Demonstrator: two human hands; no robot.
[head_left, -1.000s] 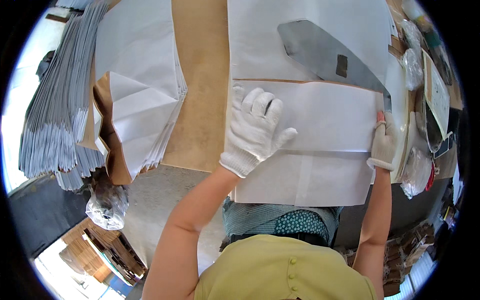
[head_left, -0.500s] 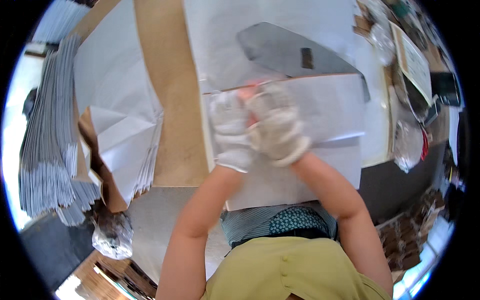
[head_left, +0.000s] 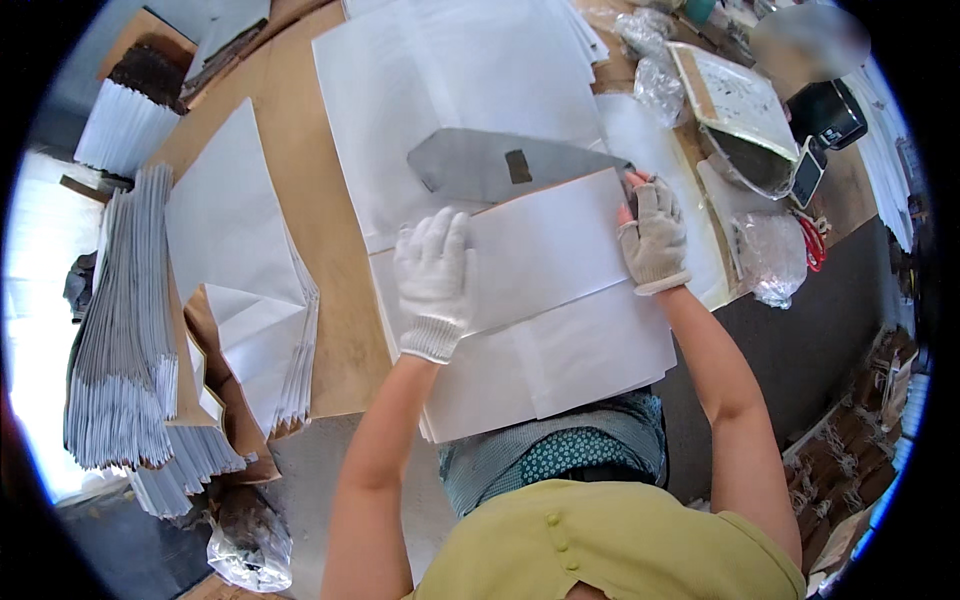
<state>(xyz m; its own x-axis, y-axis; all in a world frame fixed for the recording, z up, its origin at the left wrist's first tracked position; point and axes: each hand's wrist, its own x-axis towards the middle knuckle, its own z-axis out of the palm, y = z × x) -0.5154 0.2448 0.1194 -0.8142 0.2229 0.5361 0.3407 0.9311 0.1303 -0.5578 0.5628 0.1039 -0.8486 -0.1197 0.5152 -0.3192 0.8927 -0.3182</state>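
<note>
Ideally, this pressing is done with the palms level and the weight spread evenly, so the folded white paper [head_left: 548, 262] neither skews nor creases anywhere extra; keeping both ends of the upper edge pinned would probably help it stay square with the grey plate [head_left: 472, 166]. The left hand [head_left: 434, 272] lies on the paper's left side, its gloved fingers stretched out and gripping nothing. The right hand [head_left: 657, 236] is at the far right corner, beside the plate's narrow end, with some bare fingertips showing; whether they pinch the plate or only touch it, I cannot tell.

The paper lies on the table [head_left: 345, 345] directly before the person, its near edge reaching over the lap. It looks smooth and white, with a thin brown line along the upper edge and one straight crease across the middle.
</note>
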